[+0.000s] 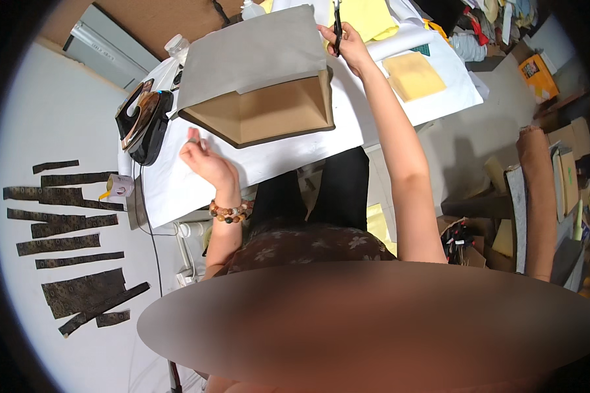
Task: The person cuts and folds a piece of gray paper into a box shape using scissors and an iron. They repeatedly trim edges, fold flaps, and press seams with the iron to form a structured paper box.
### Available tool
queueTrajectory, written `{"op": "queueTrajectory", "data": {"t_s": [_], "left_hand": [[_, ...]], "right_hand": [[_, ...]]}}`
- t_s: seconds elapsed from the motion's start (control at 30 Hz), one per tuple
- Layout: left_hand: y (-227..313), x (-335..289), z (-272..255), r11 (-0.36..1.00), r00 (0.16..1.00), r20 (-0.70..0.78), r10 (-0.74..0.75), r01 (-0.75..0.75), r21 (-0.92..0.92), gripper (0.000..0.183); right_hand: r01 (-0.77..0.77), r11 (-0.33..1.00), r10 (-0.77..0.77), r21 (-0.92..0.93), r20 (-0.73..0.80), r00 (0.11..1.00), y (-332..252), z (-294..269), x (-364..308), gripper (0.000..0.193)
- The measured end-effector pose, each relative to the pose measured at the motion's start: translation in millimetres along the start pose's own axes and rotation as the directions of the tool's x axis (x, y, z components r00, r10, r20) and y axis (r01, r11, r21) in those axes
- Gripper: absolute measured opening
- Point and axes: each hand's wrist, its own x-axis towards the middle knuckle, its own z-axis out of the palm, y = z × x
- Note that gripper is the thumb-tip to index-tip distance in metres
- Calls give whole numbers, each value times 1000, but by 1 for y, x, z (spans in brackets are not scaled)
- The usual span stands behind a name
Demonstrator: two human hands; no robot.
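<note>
A large box [285, 108] rests on the white-covered table [347, 124], its bare tan cardboard inside facing me. A grey sheet [255, 49] covers its top, and a dark edging runs round the opening. At the box's far right corner, my right hand [351, 49] grips a pair of scissors [337, 29] with dark handles. My left hand [206, 158] is palm up below the box's near left corner, apart from it. Its fingers are loosely bent with nothing visible in them, and a ring and beaded bracelets show on that hand and wrist.
A black bag-like item [152, 128] lies left of the box, near a clear plastic bottle [176, 47]. Yellow foam [413, 75] and a white roll [396, 44] lie to the right. Dark patterned strips [65, 226] cover a white surface at left. Cardboard pieces [537, 203] crowd the right.
</note>
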Motion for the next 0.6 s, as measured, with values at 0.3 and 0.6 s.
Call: {"op": "queueTrajectory", "data": {"t_s": [0.3,0.6], "left_hand": [[-23,9,-3,993,995,88,-48,57,-105,9],[-25,53,2,985,973,152,-173,174,2,4]], "right_hand": [[-49,999,46,15,174,984,29,-17,39,23],[40,982,-23,-183,97,995,2,-30,-55,31]]}}
